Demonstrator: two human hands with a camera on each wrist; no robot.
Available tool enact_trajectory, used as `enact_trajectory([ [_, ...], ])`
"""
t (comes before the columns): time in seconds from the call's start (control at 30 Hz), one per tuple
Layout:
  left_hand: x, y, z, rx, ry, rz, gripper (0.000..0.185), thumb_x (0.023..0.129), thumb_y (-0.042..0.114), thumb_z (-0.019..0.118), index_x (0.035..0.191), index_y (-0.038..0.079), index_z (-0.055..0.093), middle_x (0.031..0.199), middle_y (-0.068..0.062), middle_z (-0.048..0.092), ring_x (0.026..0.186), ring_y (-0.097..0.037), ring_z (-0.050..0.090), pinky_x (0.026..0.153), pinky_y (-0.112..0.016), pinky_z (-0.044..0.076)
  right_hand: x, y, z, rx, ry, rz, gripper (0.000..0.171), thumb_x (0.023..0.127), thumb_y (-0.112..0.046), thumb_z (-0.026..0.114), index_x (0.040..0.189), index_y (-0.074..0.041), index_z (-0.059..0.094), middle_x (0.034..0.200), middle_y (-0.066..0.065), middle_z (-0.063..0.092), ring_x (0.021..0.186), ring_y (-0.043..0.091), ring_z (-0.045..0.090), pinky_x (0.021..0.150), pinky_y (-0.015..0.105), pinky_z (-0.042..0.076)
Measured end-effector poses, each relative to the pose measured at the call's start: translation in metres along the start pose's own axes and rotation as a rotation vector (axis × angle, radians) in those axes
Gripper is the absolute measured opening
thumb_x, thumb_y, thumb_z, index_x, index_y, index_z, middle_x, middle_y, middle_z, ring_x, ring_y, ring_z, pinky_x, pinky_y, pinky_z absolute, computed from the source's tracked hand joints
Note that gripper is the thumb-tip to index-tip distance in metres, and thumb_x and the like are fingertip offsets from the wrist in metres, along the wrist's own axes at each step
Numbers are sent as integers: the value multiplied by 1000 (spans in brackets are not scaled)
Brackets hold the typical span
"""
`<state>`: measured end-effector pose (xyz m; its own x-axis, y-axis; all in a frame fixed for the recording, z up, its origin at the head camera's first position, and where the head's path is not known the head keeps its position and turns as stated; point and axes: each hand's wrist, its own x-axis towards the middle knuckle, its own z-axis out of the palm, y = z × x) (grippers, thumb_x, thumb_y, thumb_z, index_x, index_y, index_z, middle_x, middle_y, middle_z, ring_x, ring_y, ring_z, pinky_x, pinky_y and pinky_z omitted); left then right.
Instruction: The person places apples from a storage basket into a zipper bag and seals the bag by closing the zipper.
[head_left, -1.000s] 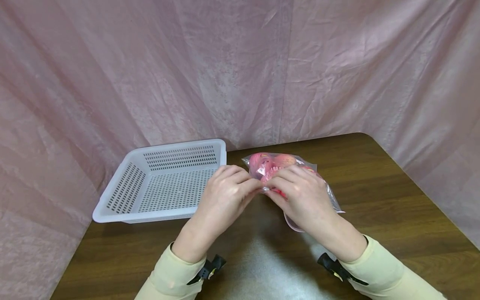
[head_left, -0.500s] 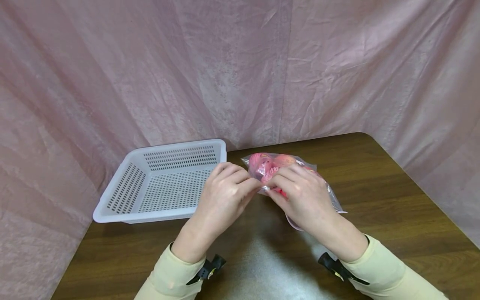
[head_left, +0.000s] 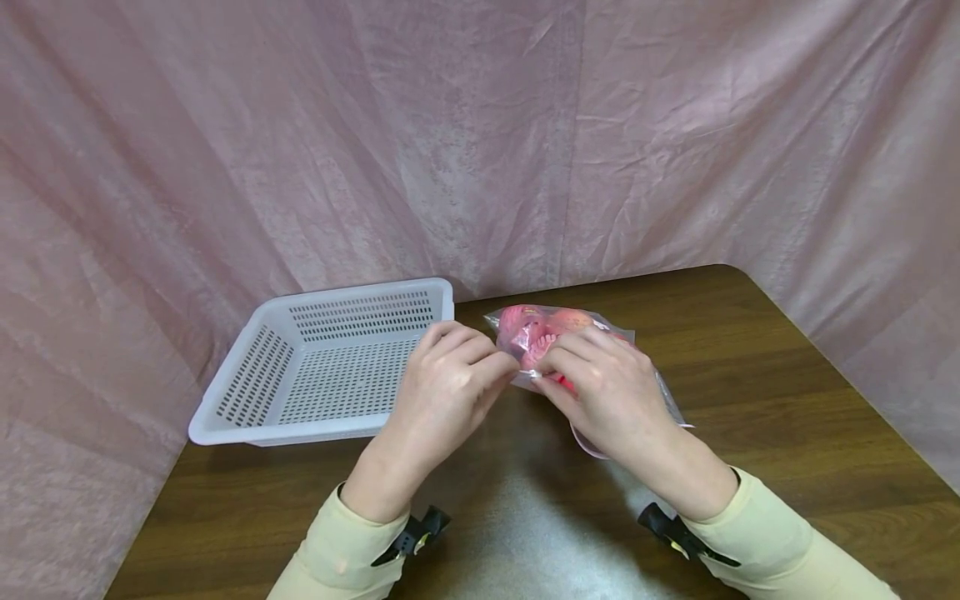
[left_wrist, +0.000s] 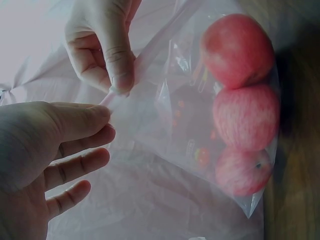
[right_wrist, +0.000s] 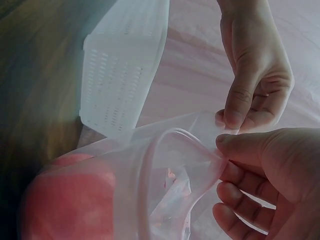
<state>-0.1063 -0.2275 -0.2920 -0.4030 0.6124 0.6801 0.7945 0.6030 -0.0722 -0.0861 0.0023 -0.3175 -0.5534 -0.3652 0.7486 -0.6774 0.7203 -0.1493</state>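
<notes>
A clear zip bag [head_left: 551,327] holding three pink-red apples [left_wrist: 245,117] lies on the brown table [head_left: 750,400]. My left hand [head_left: 453,383] pinches one lip of the bag's mouth between thumb and fingers. My right hand [head_left: 603,392] pinches the other lip right beside it. In the left wrist view, the left hand [left_wrist: 55,145] and right hand [left_wrist: 100,45] meet at the bag's zip strip [left_wrist: 120,95]. The right wrist view shows the bag's mouth [right_wrist: 170,145] slightly parted, with the right hand [right_wrist: 270,170] below the left hand [right_wrist: 255,75] and an apple [right_wrist: 65,200] inside.
A white perforated plastic basket [head_left: 255,367] sits at the table's back left, close to my left hand, and appears in the right wrist view as the basket [right_wrist: 120,75]. Pink cloth [head_left: 480,142] hangs behind and around the table. The table's rounded corner is at the far right.
Both hands keep their pinch on the bag's mouth. They have edged slightly up and away from me; the bag and basket have not moved.
</notes>
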Motion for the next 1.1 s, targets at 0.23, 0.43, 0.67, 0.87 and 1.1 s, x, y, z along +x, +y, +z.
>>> enact_trajectory([
  [0.23, -1, -3, -2, -2, 2, -11, 6, 101, 13, 82, 97, 17, 84, 91, 4, 77, 96, -20, 71, 103, -45, 53, 0, 2, -1, -4, -23, 11, 22, 83, -13, 97, 94, -16, 78, 97, -2, 77, 103, 25, 73, 83, 47, 62],
  [0.43, -2, -5, -3, 4, -1, -20, 4, 100, 16, 84, 96, 16, 83, 91, 3, 77, 96, -20, 72, 105, -46, 52, 0, 3, -2, 5, -35, 24, 23, 83, -15, 97, 94, -17, 77, 97, -3, 76, 107, 24, 72, 83, 47, 62],
  [0.67, -3, -8, -6, 6, 1, -25, 3, 98, 15, 85, 97, 17, 83, 92, 2, 76, 97, -21, 72, 106, -48, 52, 0, 4, -4, 9, -44, 26, 25, 84, -16, 97, 93, -18, 74, 98, -4, 76, 120, 24, 70, 84, 47, 62],
  [0.87, -3, -10, -7, -1, 9, -25, 5, 96, 13, 87, 98, 17, 83, 91, 0, 77, 96, -23, 72, 105, -49, 52, 0, 5, -4, -4, -58, 40, 25, 83, -15, 97, 92, -17, 74, 97, -4, 76, 117, 25, 71, 78, 47, 63],
  [1.1, -4, -13, -10, 4, -6, -43, 3, 98, 16, 86, 97, 16, 83, 91, 2, 76, 94, -21, 71, 106, -48, 51, 0, 7, -5, -21, -62, 44, 27, 81, -14, 99, 91, -17, 74, 94, -4, 76, 104, 24, 73, 71, 46, 61],
])
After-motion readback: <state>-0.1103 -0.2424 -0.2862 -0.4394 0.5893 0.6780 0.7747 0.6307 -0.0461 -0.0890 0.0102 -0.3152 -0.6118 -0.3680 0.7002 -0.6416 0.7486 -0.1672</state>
